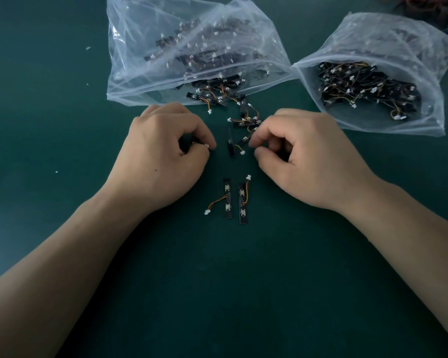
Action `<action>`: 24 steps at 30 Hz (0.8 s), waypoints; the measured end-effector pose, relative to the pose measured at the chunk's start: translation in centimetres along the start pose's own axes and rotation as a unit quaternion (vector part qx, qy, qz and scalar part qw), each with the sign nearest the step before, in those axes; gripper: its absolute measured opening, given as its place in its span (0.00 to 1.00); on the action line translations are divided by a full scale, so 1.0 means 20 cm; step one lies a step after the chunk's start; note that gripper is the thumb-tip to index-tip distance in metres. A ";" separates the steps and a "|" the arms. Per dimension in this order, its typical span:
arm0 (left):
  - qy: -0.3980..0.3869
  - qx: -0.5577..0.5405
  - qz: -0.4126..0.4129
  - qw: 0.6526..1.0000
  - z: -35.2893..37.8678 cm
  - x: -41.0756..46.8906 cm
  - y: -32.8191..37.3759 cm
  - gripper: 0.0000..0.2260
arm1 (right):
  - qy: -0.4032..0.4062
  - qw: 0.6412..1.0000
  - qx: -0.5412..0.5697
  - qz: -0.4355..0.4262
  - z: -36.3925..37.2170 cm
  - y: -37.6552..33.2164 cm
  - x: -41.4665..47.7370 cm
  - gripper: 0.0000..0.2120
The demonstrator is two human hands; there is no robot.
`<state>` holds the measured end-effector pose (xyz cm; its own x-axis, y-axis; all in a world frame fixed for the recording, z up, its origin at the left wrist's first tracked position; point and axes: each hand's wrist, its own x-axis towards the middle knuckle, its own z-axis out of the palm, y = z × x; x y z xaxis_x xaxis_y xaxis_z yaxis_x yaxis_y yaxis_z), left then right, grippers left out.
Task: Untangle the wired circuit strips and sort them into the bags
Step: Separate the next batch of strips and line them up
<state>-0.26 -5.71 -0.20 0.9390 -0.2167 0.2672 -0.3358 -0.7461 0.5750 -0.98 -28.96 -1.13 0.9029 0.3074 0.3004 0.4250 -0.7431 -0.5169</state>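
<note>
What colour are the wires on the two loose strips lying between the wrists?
Orange and yellow wires, each ending in a white plug; head view.

no legible text, label or number on any circuit strip (227, 198) or bag (192, 34)

Dark green tabletop (62, 125), soft even light, small white specks (88, 48)

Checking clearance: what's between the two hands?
Head view: a loose strip lies between left hand and right hand, a white connector beside it, the tangle just beyond.
</note>
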 end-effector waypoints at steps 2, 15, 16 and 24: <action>0.012 -0.012 0.011 1.000 0.00 0.00 0.00 0.12 | -0.009 1.000 0.012 -0.010 0.00 -0.01 0.00 0.09; 0.068 -0.084 -0.007 0.994 0.02 0.00 -0.01 0.09 | -0.027 1.000 0.006 0.004 0.01 -0.01 0.00 0.02; 0.069 -0.093 -0.006 0.993 0.02 0.01 -0.01 0.09 | -0.024 1.000 0.002 0.007 0.01 -0.01 0.00 0.03; 0.073 -0.124 -0.016 0.989 0.02 0.01 -0.01 0.08 | -0.011 1.000 -0.010 0.018 0.02 -0.02 0.01 0.02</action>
<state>0.00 -5.90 -0.64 0.9346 -0.0882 0.3446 -0.3312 -0.5695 0.7523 -0.96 -28.38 -1.15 0.9190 0.2922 0.2647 0.3906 -0.7662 -0.5103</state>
